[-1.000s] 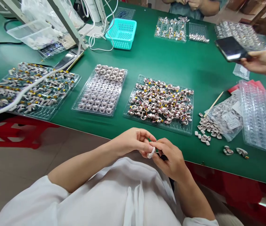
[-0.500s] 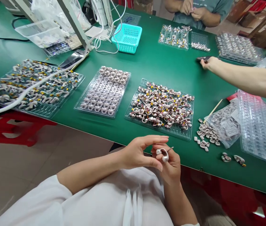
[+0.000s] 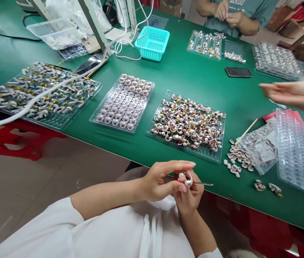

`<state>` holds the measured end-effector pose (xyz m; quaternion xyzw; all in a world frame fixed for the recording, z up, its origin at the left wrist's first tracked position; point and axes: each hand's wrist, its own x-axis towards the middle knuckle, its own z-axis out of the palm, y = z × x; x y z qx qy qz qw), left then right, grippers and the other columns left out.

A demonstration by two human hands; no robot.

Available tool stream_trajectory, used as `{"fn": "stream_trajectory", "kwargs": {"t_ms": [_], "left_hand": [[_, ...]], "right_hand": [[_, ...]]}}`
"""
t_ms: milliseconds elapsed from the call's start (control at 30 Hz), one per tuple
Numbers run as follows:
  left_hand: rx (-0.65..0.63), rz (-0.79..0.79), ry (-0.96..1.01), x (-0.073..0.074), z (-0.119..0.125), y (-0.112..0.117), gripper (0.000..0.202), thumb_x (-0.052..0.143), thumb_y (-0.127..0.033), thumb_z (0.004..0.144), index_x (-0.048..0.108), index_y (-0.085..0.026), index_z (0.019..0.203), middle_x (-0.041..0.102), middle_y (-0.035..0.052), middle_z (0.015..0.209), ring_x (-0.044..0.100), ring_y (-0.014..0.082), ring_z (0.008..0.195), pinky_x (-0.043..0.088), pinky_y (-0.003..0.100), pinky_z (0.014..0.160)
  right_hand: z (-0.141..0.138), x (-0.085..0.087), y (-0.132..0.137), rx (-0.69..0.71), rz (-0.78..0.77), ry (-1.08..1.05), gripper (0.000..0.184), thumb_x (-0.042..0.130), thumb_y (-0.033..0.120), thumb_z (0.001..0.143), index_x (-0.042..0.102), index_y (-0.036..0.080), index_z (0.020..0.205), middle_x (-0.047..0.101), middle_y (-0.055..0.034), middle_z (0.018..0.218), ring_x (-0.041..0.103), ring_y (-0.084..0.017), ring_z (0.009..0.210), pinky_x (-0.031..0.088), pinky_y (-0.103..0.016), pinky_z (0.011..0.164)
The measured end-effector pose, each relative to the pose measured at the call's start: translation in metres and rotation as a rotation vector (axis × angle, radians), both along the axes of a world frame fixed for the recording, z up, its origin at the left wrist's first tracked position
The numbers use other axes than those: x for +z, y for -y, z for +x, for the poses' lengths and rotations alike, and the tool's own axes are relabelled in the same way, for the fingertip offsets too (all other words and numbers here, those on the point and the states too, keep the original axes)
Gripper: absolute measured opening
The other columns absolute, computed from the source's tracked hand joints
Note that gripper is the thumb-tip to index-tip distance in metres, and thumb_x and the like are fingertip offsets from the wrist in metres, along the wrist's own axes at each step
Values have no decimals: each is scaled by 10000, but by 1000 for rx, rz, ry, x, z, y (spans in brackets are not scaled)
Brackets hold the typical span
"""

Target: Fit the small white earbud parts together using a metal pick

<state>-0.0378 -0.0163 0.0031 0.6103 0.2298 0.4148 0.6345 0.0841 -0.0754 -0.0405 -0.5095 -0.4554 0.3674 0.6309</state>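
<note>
A pearly white ear-clip earbud (image 3: 188, 182) is in my right hand (image 3: 191, 199), which is closed on it in front of my lap. From the same hand a thin metal tool (image 3: 205, 184) sticks out to the right; its grip is hidden. My left hand (image 3: 157, 181) is open around the earbud, fingers stretched above it and thumb at its lower side, seemingly touching. Nearest on the table is a clear tray (image 3: 213, 156) heaped with similar earbud pieces (image 3: 188, 122). Two loose earbud parts (image 3: 259, 185) lie at the right near the table edge.
Small pale caps (image 3: 235, 157) lie beside a plastic bag (image 3: 259, 143) and clear trays (image 3: 298, 154). Two more filled trays (image 3: 122, 102) stand left, crossed by a white cable (image 3: 31, 104). A turquoise basket (image 3: 152, 53), a phone (image 3: 238, 72) and co-workers' hands (image 3: 289, 94) are farther off.
My left thumb has closed in to the earbud. The metal tool has swung from pointing up-right to nearly level. A co-worker's hand has left the phone and drawn back right.
</note>
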Motion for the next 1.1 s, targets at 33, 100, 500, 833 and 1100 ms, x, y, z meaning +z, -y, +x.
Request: {"fn": "stream_trajectory", "kwargs": {"t_ms": [33, 100, 500, 833, 1100], "left_hand": [[4, -9, 1, -1, -1, -1, 421, 704, -263, 852, 658, -214, 1268, 676, 137, 1287, 615, 280, 1226, 493, 358, 1023], [-1, -34, -9, -2, -3, -2, 420, 706, -280, 849, 661, -220, 1262, 673, 130, 1294, 608, 284, 1235, 490, 362, 1029], [-37, 129, -158, 2, -9, -17, 568, 768, -286, 791, 600, -229, 1330, 619, 142, 1359, 570, 292, 1259, 432, 408, 1085], [178, 58, -343, 11, -5, -18, 93, 674, -250, 846, 718, -180, 887, 693, 85, 849, 640, 196, 819, 517, 312, 772], [-50, -647, -80, 1, -1, -24, 247, 762, -350, 787, 655, -129, 815, 688, 23, 715, 617, 126, 656, 513, 256, 667]], "right_hand": [[-1, 0, -1, 6, -5, 23, 321, 571, 458, 916, 639, 186, 759, 565, -24, 692, 551, -164, 645, 480, -308, 602], [-1, 0, -3, 22, -9, 70, 341, 559, 479, 919, 645, 189, 761, 576, -27, 694, 567, -171, 654, 489, -314, 608], [28, 24, -17, 125, 71, 435, 134, 588, 204, 912, 670, 226, 1015, 669, -32, 832, 624, -163, 730, 513, -264, 611], [41, 20, -16, 43, 217, 813, 456, 607, 109, 885, 573, 240, 1321, 707, -82, 954, 672, -178, 810, 562, -288, 659], [37, 21, -14, 1, 265, 773, 531, 617, 121, 889, 529, 277, 1389, 701, -77, 969, 672, -178, 812, 583, -290, 665]]}}
